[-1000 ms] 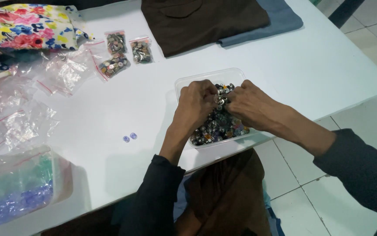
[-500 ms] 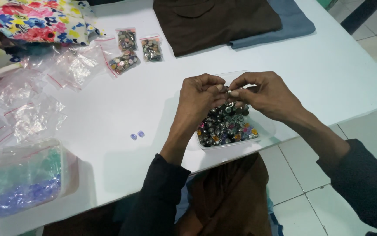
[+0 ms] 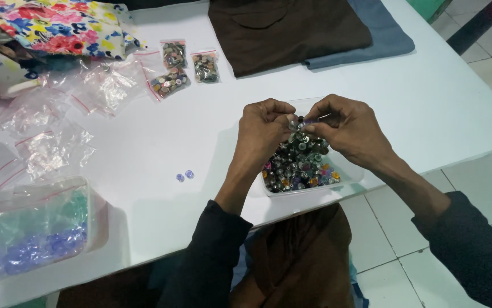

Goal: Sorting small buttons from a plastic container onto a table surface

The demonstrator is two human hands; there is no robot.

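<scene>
L hand (image 3: 266, 128) & R hand (image 3: 343, 128) pinched one button (image 3: 304, 122) over full tub (image 3: 351, 171); two beads (image 3: 185, 175) on bench (image 3: 160, 142), most unsorted.

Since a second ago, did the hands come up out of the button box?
Yes. Both the left hand and right hand rose from inside the clear box to just above its far rim.

Colours on my white work table (image 3: 143, 142)

My clear plastic tub of mixed buttons (image 3: 298, 165) at centre right shows dark metallic grey, silver, pink, orange and purple; the two small lilac buttons (image 3: 185, 175) lie pale on the white at centre. Upper left, my floral cloth (image 3: 57, 25) is red, yellow, blue and pink. At the top, the brown folded fabric (image 3: 286, 31) overlaps the slate-blue fabric (image 3: 383, 34). My sleeves are black.
</scene>
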